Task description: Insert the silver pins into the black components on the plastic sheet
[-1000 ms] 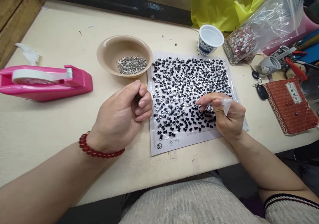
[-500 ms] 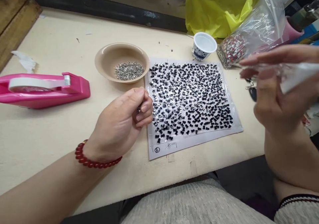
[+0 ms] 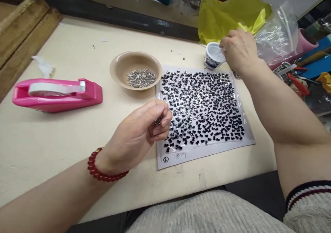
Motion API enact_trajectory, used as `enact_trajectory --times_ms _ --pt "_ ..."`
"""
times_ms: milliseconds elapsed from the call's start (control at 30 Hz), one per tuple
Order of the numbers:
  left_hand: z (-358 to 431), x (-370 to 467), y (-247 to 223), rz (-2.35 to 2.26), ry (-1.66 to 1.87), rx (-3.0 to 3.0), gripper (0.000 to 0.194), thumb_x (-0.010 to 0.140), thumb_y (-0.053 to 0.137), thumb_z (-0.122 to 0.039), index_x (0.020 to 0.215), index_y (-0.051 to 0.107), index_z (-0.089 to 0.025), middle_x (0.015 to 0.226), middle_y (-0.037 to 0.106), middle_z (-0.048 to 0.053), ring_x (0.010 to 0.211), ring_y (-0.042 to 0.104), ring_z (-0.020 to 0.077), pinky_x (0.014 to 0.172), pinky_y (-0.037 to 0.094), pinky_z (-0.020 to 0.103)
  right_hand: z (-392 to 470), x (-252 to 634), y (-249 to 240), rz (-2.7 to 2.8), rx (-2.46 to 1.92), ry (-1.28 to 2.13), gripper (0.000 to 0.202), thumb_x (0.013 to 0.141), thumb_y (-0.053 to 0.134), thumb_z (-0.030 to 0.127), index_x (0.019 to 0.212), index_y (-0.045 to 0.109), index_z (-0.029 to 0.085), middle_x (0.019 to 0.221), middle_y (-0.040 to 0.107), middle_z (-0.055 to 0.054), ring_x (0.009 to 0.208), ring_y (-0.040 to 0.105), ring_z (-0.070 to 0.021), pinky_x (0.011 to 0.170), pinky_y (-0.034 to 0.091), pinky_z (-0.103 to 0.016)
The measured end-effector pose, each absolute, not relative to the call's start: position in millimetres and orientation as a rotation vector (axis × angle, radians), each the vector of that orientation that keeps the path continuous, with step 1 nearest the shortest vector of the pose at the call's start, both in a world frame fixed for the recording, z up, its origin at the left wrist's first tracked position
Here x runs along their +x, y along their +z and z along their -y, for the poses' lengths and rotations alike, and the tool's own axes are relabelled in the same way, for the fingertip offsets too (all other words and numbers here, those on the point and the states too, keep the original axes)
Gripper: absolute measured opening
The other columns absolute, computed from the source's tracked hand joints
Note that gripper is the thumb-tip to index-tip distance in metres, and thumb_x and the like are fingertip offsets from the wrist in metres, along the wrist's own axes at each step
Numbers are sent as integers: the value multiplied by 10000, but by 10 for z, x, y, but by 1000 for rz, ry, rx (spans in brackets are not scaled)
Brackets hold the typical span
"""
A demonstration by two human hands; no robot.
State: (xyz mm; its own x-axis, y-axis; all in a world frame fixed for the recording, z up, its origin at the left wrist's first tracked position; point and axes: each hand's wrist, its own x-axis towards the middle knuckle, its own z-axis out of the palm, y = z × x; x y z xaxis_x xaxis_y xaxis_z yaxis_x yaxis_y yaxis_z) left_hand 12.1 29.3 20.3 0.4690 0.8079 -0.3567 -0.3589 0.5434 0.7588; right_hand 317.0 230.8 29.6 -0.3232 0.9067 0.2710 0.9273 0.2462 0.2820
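My left hand [image 3: 141, 136], with a red bead bracelet [image 3: 97, 171] at the wrist, is closed round small metal pins [image 3: 158, 120] at the left edge of the sheet. My right hand [image 3: 239, 48] is at the right rim of the white and blue cup [image 3: 212, 55], its fingers pinched on something thin and clear that reaches into the cup. Many small black pieces, several with pins standing up, cover the white sheet [image 3: 196, 157]. Behind my left hand, a beige bowl [image 3: 121, 65] holds a heap of silver pins [image 3: 141, 78].
A pink tape dispenser [image 3: 58, 100] lies at the left, near a crumpled white scrap [image 3: 43, 66] and a wooden block [image 3: 28, 36]. Yellow plastic [image 3: 219, 15] and a clear bag [image 3: 278, 36] lie behind the cup. Tools [image 3: 297, 83] crowd the right side.
My right hand has moved from the right foreground to the cup, turning palm down. My left hand stays closed near the sheet. The view has shifted slightly.
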Motion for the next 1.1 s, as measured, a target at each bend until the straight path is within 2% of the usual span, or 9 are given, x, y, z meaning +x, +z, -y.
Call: enact_trajectory --times_ms 100,233,333,400,567,767,900,1000,1100 --pt "-293 126 193 -796 775 670 254 951 458 -206 707 504 -153 701 443 -18 537 266 73 451 316 147 -2216 3157 355 2484 -1802 -593 125 769 662 72 878 705 114 895 686 -101 909 548 -199 745 388 -392" --pt "-285 137 157 -759 716 679 245 939 499 -232 709 516 -150 684 449 -22 513 283 55 443 288 143 -1644 2865 561 2400 -1615 -543 228 810 647 131 1037 669 139 1038 674 -145 941 578 -231 765 436 -411" --pt "-267 147 129 -741 691 693 223 907 566 -285 727 527 -159 656 422 -29 514 287 58 442 266 151 -1038 2473 655 2448 -1215 81 112 876 586 212 922 668 150 894 701 -73 750 624 -140 662 513 -311" --pt "-253 155 122 -741 691 710 215 884 601 -307 737 537 -164 641 399 -33 526 282 67 447 268 157 -730 2246 646 2474 -1022 457 79 872 601 249 896 653 194 840 699 -10 722 626 -113 649 531 -277" --pt "-227 166 127 -733 716 736 196 848 655 -303 746 572 -159 651 403 -29 549 283 72 461 298 153 -524 2016 521 2365 -968 798 48 845 632 212 815 634 175 754 672 14 651 583 -73 616 507 -227" --pt "-223 161 152 -717 733 704 213 901 576 -315 774 601 -146 675 456 -12 545 309 68 463 341 144 -555 2011 568 2297 -982 796 35 822 625 174 790 612 179 739 653 10 653 572 -78 602 510 -224" --pt "-236 166 193 -786 760 602 268 974 393 -209 895 639 -135 722 493 11 528 309 67 454 358 150 -492 2255 555 2196 -1128 488 66 814 616 172 768 600 217 738 648 5 647 570 -108 586 508 -270" --pt "-255 168 193 -805 799 626 222 942 441 -124 932 663 -127 691 455 -5 523 307 59 441 333 137 -436 2544 375 2202 -1307 289 79 801 609 145 757 599 209 722 639 0 634 561 -114 578 481 -277" --pt "-268 164 174 -800 790 659 157 917 519 -152 959 670 -142 656 457 -15 506 308 55 430 315 136 -414 2730 142 2241 -1414 196 76 804 582 130 768 587 197 742 631 -12 664 562 -125 614 470 -286"
